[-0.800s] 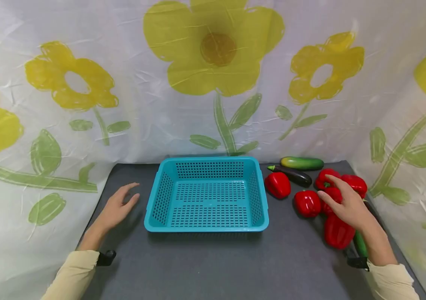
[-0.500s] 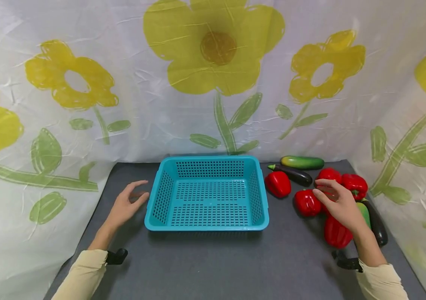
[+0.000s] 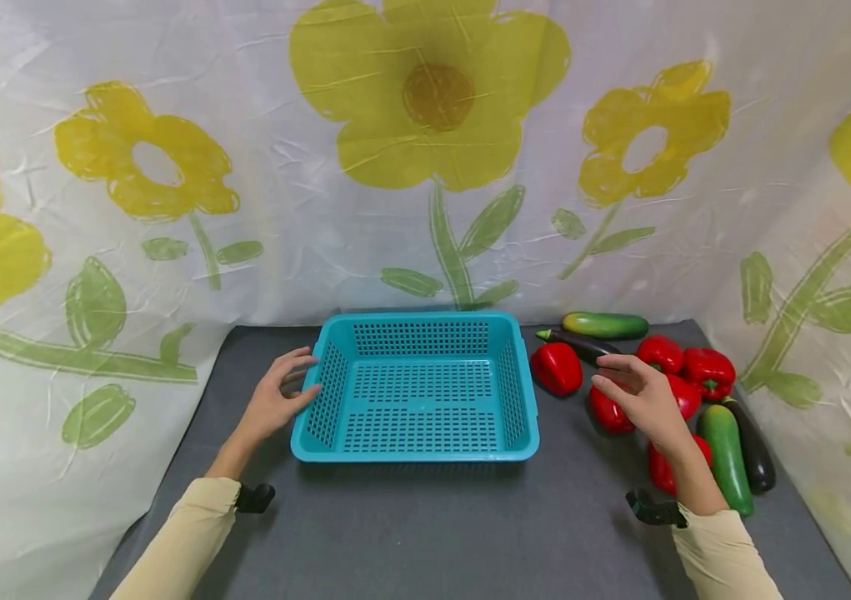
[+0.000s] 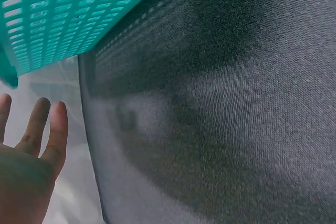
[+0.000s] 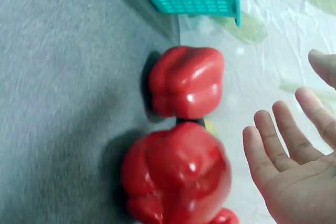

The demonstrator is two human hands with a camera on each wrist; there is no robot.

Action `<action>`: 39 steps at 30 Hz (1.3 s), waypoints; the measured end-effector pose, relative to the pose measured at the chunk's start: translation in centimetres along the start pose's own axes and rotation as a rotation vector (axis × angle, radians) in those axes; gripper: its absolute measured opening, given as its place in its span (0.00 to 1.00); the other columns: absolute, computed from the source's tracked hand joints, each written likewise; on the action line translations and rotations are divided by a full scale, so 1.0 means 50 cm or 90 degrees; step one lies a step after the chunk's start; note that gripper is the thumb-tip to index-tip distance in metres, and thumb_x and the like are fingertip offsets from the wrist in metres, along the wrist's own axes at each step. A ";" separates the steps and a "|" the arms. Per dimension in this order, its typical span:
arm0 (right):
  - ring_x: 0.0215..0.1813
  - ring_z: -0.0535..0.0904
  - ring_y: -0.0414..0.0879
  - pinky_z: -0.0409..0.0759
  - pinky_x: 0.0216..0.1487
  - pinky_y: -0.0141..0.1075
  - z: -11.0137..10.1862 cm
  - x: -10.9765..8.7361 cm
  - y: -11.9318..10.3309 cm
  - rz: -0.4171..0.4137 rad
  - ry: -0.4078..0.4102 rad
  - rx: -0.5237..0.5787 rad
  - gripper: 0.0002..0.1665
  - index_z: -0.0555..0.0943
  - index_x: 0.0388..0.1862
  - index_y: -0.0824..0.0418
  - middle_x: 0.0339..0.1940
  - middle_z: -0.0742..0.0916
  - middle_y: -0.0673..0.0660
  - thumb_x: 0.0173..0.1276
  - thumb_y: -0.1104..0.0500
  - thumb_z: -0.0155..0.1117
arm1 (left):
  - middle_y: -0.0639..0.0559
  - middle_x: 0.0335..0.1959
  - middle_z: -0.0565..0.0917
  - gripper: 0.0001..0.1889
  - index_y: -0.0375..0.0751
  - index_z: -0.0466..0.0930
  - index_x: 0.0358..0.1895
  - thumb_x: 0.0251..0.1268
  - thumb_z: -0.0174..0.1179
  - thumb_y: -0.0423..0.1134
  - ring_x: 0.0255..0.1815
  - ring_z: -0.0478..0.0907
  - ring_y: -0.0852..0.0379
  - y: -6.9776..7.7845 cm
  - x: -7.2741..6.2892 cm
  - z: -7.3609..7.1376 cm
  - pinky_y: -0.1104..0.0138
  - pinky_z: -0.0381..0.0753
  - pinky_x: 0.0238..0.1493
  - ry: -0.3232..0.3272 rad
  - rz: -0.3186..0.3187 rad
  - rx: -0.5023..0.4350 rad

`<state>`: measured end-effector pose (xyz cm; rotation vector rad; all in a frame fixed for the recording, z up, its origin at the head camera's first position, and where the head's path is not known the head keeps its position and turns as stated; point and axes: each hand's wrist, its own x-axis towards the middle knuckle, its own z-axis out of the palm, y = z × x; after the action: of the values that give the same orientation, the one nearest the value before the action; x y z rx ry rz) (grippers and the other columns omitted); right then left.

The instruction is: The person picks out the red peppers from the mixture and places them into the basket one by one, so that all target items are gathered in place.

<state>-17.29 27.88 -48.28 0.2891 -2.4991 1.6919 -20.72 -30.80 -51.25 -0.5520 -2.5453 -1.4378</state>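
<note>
A turquoise perforated plastic basket [image 3: 413,457] stands mid-table with nothing in it. At its left rim is my left hand [image 3: 278,398], fingers relaxed and spread, fingertips overlapping the edge in the head view. The left wrist view shows those fingers [image 4: 56,129] holding nothing, below the basket wall [image 4: 58,30]. My right hand [image 3: 646,404] hovers over a group of red bell peppers, palm empty and fingers loosely extended. Partly under it lies one bell pepper [image 3: 608,417]; another bell pepper [image 3: 556,369] sits closer to the basket. In the right wrist view two peppers [image 5: 178,171] lie beside the fingers.
On the right, a green cucumber-like vegetable [image 3: 727,454] and a dark eggplant [image 3: 753,454] lie beside more red peppers [image 3: 708,372]. Another eggplant [image 3: 568,343] and a yellow-green cucumber-like vegetable [image 3: 605,325] lie at the back. A flowered curtain [image 3: 282,250] borders the dark table.
My left hand has moved rightward to the basket's left rim. The right hand has shifted left across the peppers, uncovering the green vegetable and eggplant at the right.
</note>
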 end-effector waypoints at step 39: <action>0.68 0.71 0.60 0.74 0.62 0.42 0.090 0.108 0.049 0.037 0.067 0.053 0.27 0.78 0.66 0.59 0.68 0.77 0.65 0.72 0.52 0.69 | 0.35 0.76 0.59 0.14 0.30 0.78 0.54 0.66 0.58 0.21 0.61 0.73 0.33 -0.011 0.031 0.031 0.42 0.76 0.49 0.008 0.014 0.036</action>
<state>-23.03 24.08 -51.11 0.1320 -2.3885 1.7877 -22.28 -29.39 -51.99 -0.5582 -2.5527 -1.3544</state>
